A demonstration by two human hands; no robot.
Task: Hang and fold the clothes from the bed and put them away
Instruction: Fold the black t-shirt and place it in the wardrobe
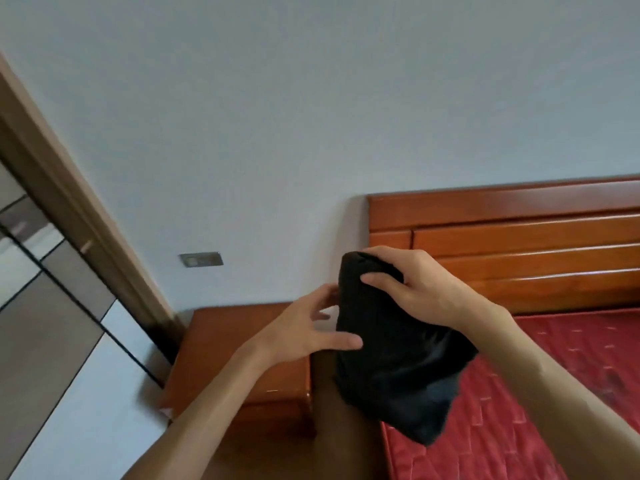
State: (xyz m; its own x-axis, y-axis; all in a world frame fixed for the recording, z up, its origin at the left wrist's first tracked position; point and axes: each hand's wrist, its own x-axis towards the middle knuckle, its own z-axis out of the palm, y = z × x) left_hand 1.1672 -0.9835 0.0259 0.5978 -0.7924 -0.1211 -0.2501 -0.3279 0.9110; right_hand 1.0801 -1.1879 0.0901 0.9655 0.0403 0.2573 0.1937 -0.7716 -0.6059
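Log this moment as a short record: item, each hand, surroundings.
item: black garment, bundled up, held in the air
right hand: grips the bundle's top
left hand: fingers straight, touching the bundle's left side
below: red bed on the right, wooden nightstand on the left
behind: wooden headboard, wall socket
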